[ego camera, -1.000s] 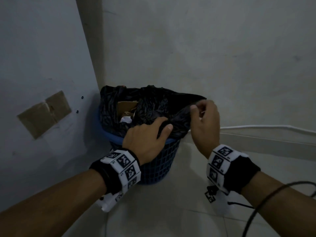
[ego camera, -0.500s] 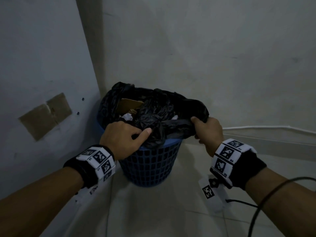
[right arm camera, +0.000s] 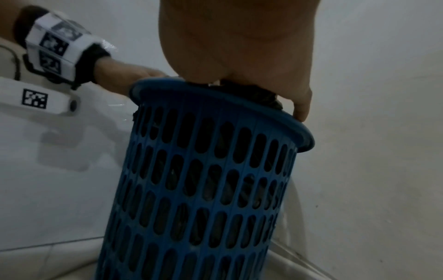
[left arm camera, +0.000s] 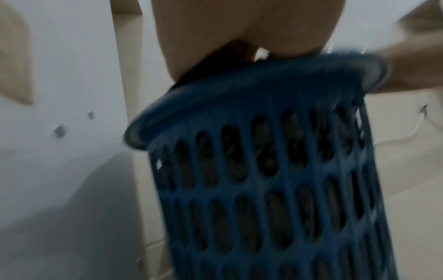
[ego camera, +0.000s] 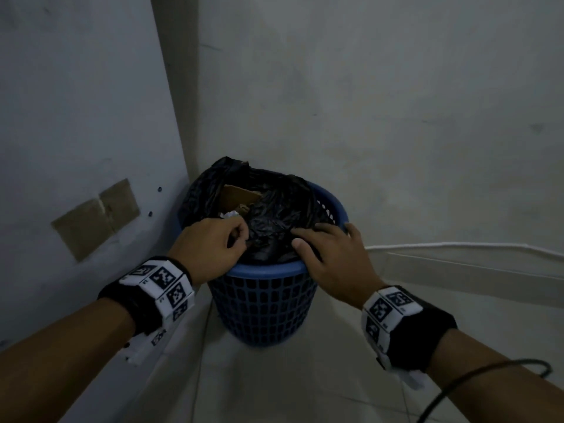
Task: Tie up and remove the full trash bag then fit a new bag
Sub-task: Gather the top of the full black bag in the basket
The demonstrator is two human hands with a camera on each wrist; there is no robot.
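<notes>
A blue slotted plastic bin [ego camera: 262, 303] stands on the floor in a wall corner, also seen in the wrist views [left arm camera: 275, 189] [right arm camera: 203, 180]. A full black trash bag [ego camera: 274, 209] sits inside it, with cardboard and white paper showing at its open top. My left hand [ego camera: 213, 245] pinches a fold of the bag at the near left rim, fingers curled. My right hand [ego camera: 326, 248] lies on the bag's near right side with fingers spread and fairly straight, little finger at the rim [right arm camera: 302, 111].
Grey walls meet in a corner right behind the bin. A brown patch [ego camera: 94, 218] is stuck on the left wall. A white cable [ego camera: 457, 246] runs along the right wall's base. A black cord [ego camera: 488, 380] hangs from my right wrist. Tiled floor lies in front.
The bag's edge has come off the right and near rim, leaving blue rim bare. My right hand let go its grip and now rests flat on the bag. My left hand moved inward.
</notes>
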